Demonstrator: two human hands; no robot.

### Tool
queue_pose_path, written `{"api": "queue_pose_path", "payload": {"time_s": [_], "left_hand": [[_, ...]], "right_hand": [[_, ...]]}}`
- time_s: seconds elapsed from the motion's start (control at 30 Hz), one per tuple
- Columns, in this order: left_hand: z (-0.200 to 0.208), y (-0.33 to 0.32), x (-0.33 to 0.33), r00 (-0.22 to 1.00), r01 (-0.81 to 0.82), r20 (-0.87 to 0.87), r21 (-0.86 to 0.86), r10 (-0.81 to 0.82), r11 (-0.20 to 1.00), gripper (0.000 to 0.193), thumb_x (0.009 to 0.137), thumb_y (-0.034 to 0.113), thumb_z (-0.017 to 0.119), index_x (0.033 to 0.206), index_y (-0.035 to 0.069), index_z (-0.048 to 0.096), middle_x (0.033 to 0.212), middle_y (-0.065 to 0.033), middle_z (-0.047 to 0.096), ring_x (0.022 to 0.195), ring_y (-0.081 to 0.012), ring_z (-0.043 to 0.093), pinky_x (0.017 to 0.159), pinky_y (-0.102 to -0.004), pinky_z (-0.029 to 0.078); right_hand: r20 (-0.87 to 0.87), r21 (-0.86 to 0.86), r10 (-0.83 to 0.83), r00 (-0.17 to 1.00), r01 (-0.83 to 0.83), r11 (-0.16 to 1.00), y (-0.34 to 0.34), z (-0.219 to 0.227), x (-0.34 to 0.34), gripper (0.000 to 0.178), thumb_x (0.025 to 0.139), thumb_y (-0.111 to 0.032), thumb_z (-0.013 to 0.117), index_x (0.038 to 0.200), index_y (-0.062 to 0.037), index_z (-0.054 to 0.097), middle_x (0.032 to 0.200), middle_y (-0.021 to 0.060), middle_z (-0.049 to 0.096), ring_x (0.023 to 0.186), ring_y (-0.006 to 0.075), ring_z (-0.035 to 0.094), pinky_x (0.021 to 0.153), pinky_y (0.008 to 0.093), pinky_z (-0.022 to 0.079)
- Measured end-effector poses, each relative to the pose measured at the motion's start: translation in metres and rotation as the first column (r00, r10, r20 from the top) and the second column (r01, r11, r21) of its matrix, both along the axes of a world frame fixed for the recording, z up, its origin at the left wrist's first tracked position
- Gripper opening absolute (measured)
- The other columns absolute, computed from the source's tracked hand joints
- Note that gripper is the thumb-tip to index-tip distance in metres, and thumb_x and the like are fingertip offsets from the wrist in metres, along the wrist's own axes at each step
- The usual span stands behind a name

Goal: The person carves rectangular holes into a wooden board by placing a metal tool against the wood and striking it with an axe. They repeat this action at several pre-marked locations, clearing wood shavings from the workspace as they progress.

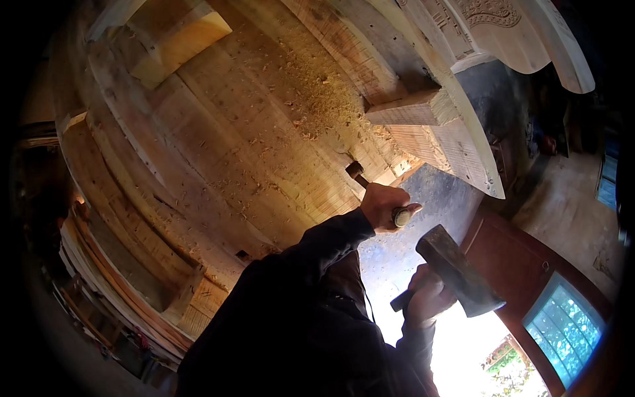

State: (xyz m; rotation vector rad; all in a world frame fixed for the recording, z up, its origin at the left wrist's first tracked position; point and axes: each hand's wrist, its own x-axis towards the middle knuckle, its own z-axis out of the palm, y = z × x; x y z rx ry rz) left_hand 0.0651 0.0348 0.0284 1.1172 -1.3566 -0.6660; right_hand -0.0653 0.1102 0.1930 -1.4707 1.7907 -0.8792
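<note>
One wooden surface point(218, 145), built of broad planks, is filling the frame from 9 to 1 o'clock, with two loose blocks sitting on it: one pale block point(178, 43) at 11 o'clock and one wedge-shaped block point(407, 109) at 1 o'clock. A single drift of sawdust point(324, 92) is lying between them. Near centre, the left hand point(385, 205) is grasping one chisel point(360, 175), its grip clenched around the handle and the blade tip touching the planks just inside the surface's right edge. At 4 o'clock, the right hand point(426, 298) is clenching one hammer point(456, 271), its head hanging just beside the chisel's butt, not touching. Open room is lying beyond the edge, toward one red door point(522, 264).
</note>
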Motion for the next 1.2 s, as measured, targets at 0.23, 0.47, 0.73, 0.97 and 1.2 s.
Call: {"api": "queue_pose_path", "payload": {"time_s": [0.23, 0.47, 0.73, 0.97, 1.2], "left_hand": [[-0.010, 0.008, -0.003, 0.996, 0.092, 0.022, 0.021, -0.092, 0.996, 0.041, 0.082, 0.019, 0.082, 0.059, 0.010, 0.049, 0.055, -0.0108, 0.046, 0.047, -0.0327, 0.051, 0.043, -0.0435, 0.037], [-0.019, 0.005, 0.005, 0.997, 0.056, 0.044, 0.033, -0.057, 0.998, 0.044, 0.085, 0.025, 0.079, 0.058, 0.012, 0.047, 0.056, -0.0107, 0.048, 0.048, -0.0331, 0.052, 0.045, -0.0438, 0.038], [-0.015, 0.002, -0.005, 0.994, 0.096, 0.053, 0.016, -0.096, 0.995, 0.043, 0.085, 0.023, 0.080, 0.059, 0.012, 0.047, 0.056, -0.0101, 0.050, 0.048, -0.0327, 0.052, 0.044, -0.0436, 0.038], [-0.025, 0.000, -0.001, 0.997, 0.063, 0.032, 0.034, -0.064, 0.997, 0.046, 0.080, 0.022, 0.083, 0.057, 0.011, 0.045, 0.055, -0.0106, 0.045, 0.047, -0.0337, 0.049, 0.043, -0.0427, 0.035], [-0.036, -0.002, 0.008, 0.999, 0.039, 0.035, 0.077, -0.042, 0.996, 0.043, 0.087, 0.021, 0.078, 0.057, 0.010, 0.049, 0.056, -0.0120, 0.051, 0.048, -0.0328, 0.052, 0.045, -0.0422, 0.039]], "right_hand": [[-0.033, 0.227, 0.100, 0.994, -0.090, 0.970, 0.023, -0.053, -0.026, 0.023, 0.101, -0.019, 0.058, 0.091, 0.0006, 0.066, 0.073, 0.0083, 0.062, 0.060, 0.0165, 0.058, 0.057, 0.0312, 0.044], [0.076, 0.322, -0.039, 0.996, 0.013, 0.947, 0.022, -0.036, -0.016, 0.024, 0.099, -0.019, 0.057, 0.091, 0.0012, 0.065, 0.068, 0.0061, 0.059, 0.056, 0.0168, 0.056, 0.054, 0.0348, 0.045], [-0.160, -0.052, 0.134, 0.978, -0.144, 0.988, 0.043, -0.030, -0.054, 0.034, 0.103, -0.032, 0.057, 0.098, -0.0019, 0.072, 0.084, 0.0101, 0.073, 0.072, 0.0227, 0.071, 0.063, 0.0325, 0.054], [-0.442, -0.013, 0.322, 0.837, -0.365, 0.931, -0.015, -0.048, -0.006, 0.012, 0.096, -0.008, 0.064, 0.105, -0.0013, 0.069, 0.096, 0.0139, 0.069, 0.069, 0.0259, 0.064, 0.063, 0.0386, 0.050], [0.100, 0.275, -0.140, 0.985, 0.108, 0.955, 0.004, -0.024, -0.010, 0.030, 0.098, -0.025, 0.053, 0.083, -0.0003, 0.061, 0.061, 0.0069, 0.057, 0.049, 0.0166, 0.053, 0.046, 0.0307, 0.043]]}}
